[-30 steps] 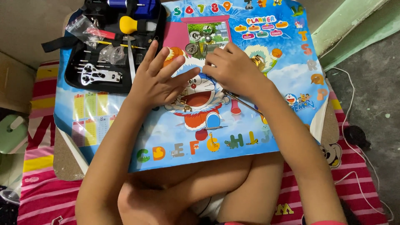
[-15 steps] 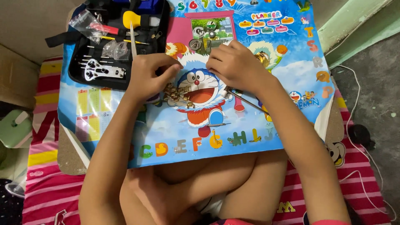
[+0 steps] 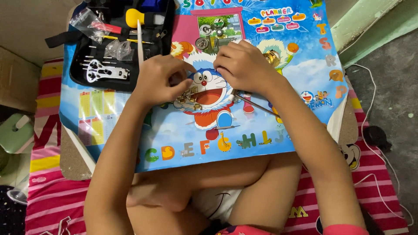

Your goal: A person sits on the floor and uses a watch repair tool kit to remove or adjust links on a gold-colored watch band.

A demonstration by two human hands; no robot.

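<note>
My left hand (image 3: 159,80) is curled over a gold metal watch band (image 3: 189,96) that lies on a colourful cartoon poster board (image 3: 296,87) across my lap. Its fingertips pinch the band's upper end. My right hand (image 3: 244,65) is closed just to the right of it, with the fingertips meeting near the band. A thin metal tool (image 3: 257,105) pokes out from under that hand toward the lower right. A gold round watch case (image 3: 272,56) peeks out behind the right knuckles.
A black open tool case (image 3: 117,43) holds a yellow-handled tool (image 3: 135,17), a metal wrench piece (image 3: 104,72) and small plastic bags. Small round watch parts (image 3: 201,42) lie above my hands. A striped pink cloth (image 3: 48,187) lies underneath, and a white cable (image 3: 379,109) runs at the right.
My left hand's fingers, spread out a second ago, have curled shut on the gold band. Both hands stay together at the middle of the board, and the view has shifted slightly.
</note>
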